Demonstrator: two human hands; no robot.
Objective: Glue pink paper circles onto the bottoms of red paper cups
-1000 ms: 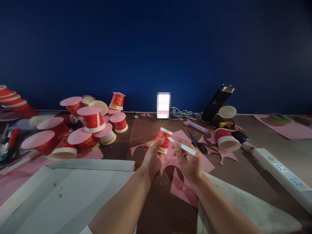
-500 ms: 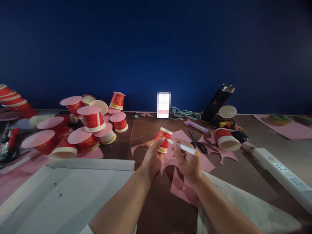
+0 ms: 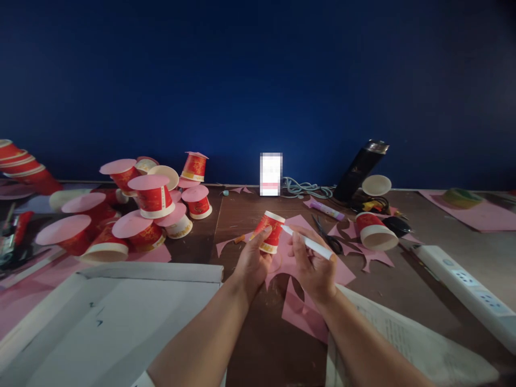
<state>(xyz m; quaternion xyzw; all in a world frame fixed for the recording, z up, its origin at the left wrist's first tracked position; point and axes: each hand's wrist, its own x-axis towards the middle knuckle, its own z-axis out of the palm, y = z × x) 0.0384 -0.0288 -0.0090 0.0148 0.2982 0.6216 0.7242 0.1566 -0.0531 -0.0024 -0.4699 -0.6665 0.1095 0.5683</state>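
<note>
A small red paper cup (image 3: 274,231) with a white rim is tilted in my left hand (image 3: 253,258), its fingers closed round the cup's left side. My right hand (image 3: 316,269) is closed on a white marker (image 3: 314,246) with an orange end. The marker's tip points at the upper right side of the cup; whether it touches cannot be made out. Beneath both hands lies cut pink paper (image 3: 300,223) on the brown table.
Red cups topped with pink discs (image 3: 151,196) crowd the left. Scissors (image 3: 330,239), a purple glue stick (image 3: 327,210), a lying cup (image 3: 374,231), a black flask (image 3: 358,169) and a power strip (image 3: 463,285) are right. A white box lid (image 3: 149,271) is front left.
My right hand and the marker have moved slightly right, and the marker's tip has risen towards the cup's upper edge. My left hand and the cup have hardly moved.
</note>
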